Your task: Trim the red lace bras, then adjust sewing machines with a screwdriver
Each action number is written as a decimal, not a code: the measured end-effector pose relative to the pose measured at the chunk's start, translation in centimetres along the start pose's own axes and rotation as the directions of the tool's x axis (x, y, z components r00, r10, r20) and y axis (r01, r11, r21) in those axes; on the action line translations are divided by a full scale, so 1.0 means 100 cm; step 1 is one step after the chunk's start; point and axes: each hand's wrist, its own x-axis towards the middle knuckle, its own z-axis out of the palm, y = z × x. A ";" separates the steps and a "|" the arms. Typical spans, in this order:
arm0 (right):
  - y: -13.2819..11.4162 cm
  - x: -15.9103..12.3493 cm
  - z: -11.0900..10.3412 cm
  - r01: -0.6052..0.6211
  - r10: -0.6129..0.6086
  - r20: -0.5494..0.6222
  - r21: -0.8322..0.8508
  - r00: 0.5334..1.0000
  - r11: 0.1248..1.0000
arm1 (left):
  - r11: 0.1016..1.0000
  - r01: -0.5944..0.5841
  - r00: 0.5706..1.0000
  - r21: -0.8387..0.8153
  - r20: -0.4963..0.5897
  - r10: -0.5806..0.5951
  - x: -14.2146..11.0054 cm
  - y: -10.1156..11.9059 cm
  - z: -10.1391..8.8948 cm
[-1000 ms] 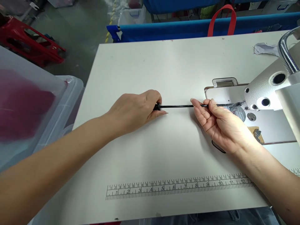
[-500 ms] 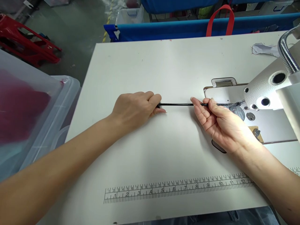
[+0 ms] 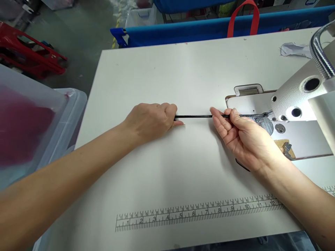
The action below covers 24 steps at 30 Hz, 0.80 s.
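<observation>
A thin black cord (image 3: 193, 116) runs straight and taut across the white table, from my left hand to the sewing machine (image 3: 298, 94). My left hand (image 3: 153, 120) is closed in a fist around its left end; whatever is bunched inside the fist is hidden. Further right, my right hand (image 3: 242, 139) lies palm up and pinches the cord between thumb and fingers, with the other fingers loosely curled. Beyond that pinch the cord reaches the presser foot (image 3: 267, 114) over the needle plate (image 3: 265, 124).
A printed ruler (image 3: 193, 214) lies along the table's front edge. A clear plastic bin (image 3: 75, 99) with red material stands at the left. Behind the table runs a blue fabric trough (image 3: 178, 33) with a red strap (image 3: 255, 21). A scrap of cloth (image 3: 295, 50) lies at the back right.
The view has shifted slightly. Both hands keep their hold on the cord, and their positions along it look nearly the same.
</observation>
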 end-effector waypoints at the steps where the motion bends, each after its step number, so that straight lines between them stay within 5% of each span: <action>1: 0.000 0.000 0.000 -0.001 0.001 0.003 -0.001 1.000 1.000 | 0.999 0.010 0.998 0.048 0.057 -0.013 0.001 0.001 -0.002; 14: -0.002 -0.002 -0.002 -0.011 0.011 -0.014 -0.034 1.000 0.999 | 0.999 0.026 0.948 0.026 0.315 -0.033 0.003 0.006 -0.025; 18: 0.008 -0.015 -0.005 -0.065 0.065 0.002 -0.057 0.998 0.996 | 0.998 0.025 0.984 -0.055 0.179 -0.015 -0.006 0.007 -0.054; 20: 0.017 -0.024 -0.008 -0.151 0.160 0.096 -0.094 0.982 0.984 | 0.990 0.005 0.996 -0.138 0.092 0.008 -0.003 0.019 -0.072; 24: 0.032 -0.040 -0.016 -0.238 0.288 0.278 -0.200 0.916 0.950 | 0.887 -0.051 0.975 -0.459 0.170 0.145 0.022 0.075 -0.093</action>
